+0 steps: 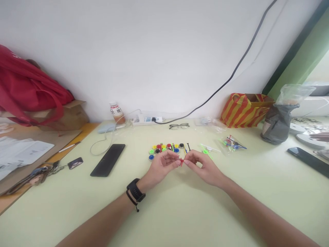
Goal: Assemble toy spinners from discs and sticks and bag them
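Observation:
Between my two hands is a small red plastic piece (pixel 181 162), pinched from both sides above the table. My left hand (pixel 164 163), with a black watch (pixel 135 190) on its wrist, grips it by thumb and fingertips. From the other side my right hand (pixel 203 167) holds it in a thumb-and-finger pinch. The piece's exact shape is too small to make out. Just behind the hands lie several small round plastic pieces (pixel 151 157) in blue, green, yellow, red and black. Thin sticks, one a black stick (pixel 189 146), lie among them, partly hidden by my fingers.
A black phone (pixel 108 160) lies left of my hands. Behind are glasses (pixel 179 126), a power strip (pixel 147 120) and a bottle (pixel 117 112). A clear bag of parts (pixel 232 144) and a striped bag (pixel 245 109) stand to the right. Another person's hand (pixel 321 136) shows at the right edge.

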Motion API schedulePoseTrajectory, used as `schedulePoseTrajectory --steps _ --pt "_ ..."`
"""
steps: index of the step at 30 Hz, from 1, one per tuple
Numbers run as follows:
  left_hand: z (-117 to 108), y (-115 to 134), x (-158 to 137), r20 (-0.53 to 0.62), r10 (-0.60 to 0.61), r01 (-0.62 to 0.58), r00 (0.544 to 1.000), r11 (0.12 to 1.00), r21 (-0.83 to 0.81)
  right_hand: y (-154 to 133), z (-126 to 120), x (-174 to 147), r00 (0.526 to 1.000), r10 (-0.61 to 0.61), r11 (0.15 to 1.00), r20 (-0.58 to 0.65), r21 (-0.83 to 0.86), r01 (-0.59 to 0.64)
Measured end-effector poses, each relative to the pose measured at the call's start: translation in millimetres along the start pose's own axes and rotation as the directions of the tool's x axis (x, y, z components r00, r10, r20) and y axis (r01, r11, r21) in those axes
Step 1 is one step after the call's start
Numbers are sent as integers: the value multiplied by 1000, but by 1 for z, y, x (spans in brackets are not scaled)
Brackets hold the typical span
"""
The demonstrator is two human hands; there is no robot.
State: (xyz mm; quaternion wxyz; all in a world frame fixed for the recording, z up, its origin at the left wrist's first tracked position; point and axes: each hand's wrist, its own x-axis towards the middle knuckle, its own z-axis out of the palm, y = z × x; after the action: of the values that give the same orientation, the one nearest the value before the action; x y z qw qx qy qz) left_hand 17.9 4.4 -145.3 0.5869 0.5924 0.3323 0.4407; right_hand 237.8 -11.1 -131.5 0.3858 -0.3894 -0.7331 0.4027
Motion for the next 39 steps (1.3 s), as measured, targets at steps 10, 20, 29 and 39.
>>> schedulePoseTrajectory --steps 10,20,29,39 --pt "-1 2 1 -43 -41 38 998 998 -58 18 5 -7 970 -207 957 -128 -235 173" --pt "0 4 1 -66 -61 57 996 997 -60 13 -4 -4 985 -171 902 -29 -408 144" --pt "1 2 -2 -9 2 -2 1000 1000 -2 3 5 -4 993 -113 982 25 -149 116" --pt "8 -5 -7 -47 196 -186 980 969 161 0 6 -3 994 15 1000 109 -13 -14"
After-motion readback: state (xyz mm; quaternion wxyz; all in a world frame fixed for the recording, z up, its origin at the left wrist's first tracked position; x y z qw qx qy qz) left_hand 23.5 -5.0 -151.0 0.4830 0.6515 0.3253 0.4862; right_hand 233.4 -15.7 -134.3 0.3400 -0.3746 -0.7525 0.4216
